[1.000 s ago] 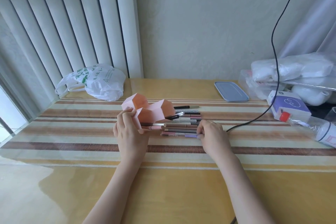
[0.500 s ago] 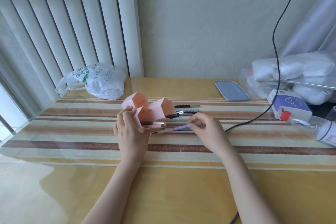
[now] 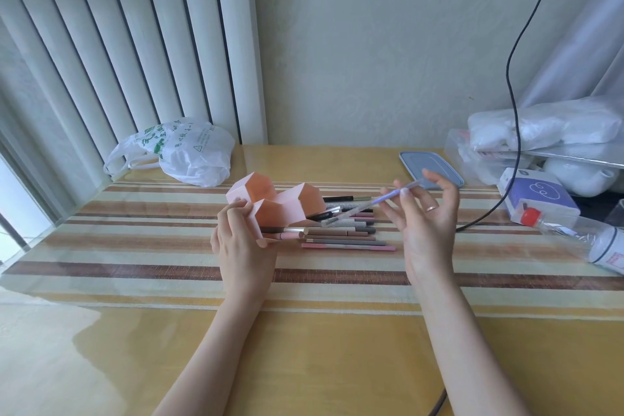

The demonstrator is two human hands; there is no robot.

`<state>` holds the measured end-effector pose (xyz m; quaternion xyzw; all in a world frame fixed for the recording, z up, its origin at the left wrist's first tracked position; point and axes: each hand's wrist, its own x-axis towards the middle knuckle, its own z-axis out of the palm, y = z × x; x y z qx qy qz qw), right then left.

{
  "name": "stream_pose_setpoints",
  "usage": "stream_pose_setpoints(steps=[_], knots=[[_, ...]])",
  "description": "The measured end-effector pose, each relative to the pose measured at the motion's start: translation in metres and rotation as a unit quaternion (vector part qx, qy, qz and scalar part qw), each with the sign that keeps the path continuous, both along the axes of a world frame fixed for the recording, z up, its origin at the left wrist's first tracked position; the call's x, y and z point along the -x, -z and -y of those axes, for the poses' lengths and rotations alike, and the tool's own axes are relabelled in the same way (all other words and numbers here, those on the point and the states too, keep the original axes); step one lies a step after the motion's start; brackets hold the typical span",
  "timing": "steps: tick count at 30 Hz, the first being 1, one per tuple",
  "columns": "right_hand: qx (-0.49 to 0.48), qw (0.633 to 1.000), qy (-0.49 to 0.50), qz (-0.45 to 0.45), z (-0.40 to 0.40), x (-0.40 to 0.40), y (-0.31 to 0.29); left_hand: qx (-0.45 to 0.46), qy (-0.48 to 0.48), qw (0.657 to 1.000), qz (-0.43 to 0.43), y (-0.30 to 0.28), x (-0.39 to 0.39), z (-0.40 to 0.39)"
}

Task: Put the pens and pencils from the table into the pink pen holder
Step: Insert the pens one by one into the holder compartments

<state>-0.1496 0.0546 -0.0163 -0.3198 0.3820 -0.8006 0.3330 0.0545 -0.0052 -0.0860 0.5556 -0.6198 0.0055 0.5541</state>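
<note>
Bare table (image 3: 304, 348) near side; cable (image 3: 486, 218), bottle (image 3: 587, 240) crowd right.

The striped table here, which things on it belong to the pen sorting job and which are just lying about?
Job:
- pink hexagonal pen holder, gripped by the left hand
- lilac-tipped pen, pinched by the right hand
- row of pens and pencils

Lying about:
- white plastic bag
- blue lid
- black cable
- clear bottle
- purple-and-white box

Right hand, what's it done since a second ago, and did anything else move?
The right hand pinched a purple pen off the near edge of the row of pens and raised it clear of the table, tip slanting down toward the pink pen holder. The left hand kept gripping the holder, which lies tipped as before.
</note>
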Motion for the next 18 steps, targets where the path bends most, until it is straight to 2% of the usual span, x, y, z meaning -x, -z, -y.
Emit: stream_pose_setpoints(steps=[3,6,14,18], knots=[[0.025,0.999,0.024,0.032,-0.001,-0.003,-0.002,-0.001,0.001,1.0,0.004,-0.001,0.001,-0.001],[0.038,0.998,0.053,0.02,0.0,-0.008,0.0,-0.001,0.002,1.0,0.006,-0.001,0.001,0.0],[0.068,0.988,0.074,-0.12,0.003,-0.027,0.008,0.012,0.007,1.0,0.019,-0.002,0.001,-0.001],[0.017,0.963,0.079,-0.256,0.005,-0.035,0.02,0.02,0.009,0.999,0.025,-0.002,0.001,-0.001]])
